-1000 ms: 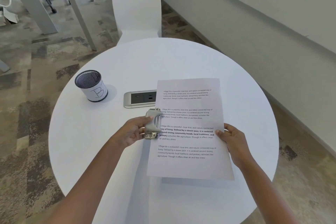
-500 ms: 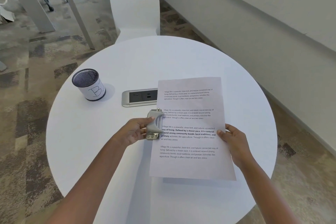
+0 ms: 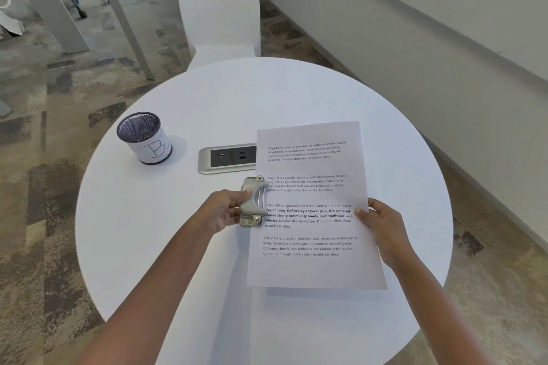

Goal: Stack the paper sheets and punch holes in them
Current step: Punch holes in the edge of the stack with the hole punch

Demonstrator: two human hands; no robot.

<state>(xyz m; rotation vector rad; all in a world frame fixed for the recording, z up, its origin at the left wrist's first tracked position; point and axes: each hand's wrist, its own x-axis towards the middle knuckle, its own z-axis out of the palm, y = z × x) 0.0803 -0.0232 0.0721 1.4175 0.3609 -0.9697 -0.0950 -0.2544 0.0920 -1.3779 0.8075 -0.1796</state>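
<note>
Printed paper sheets are held slightly above the round white table, right of centre. My right hand grips their right edge, thumb on top. A grey metal hole punch sits on the left edge of the sheets at mid-height, with the paper edge inside its slot. My left hand is closed around the punch from the left. I cannot tell how many sheets are in the stack.
A black mesh pen cup marked "B" stands at the table's left. A built-in power outlet panel lies at the centre, partly under the sheets. A white chair stands behind the table; a wall runs along the right.
The sheets have slid slightly left, deeper into the punch's slot. Both hands keep their grips; the view shifted a little.
</note>
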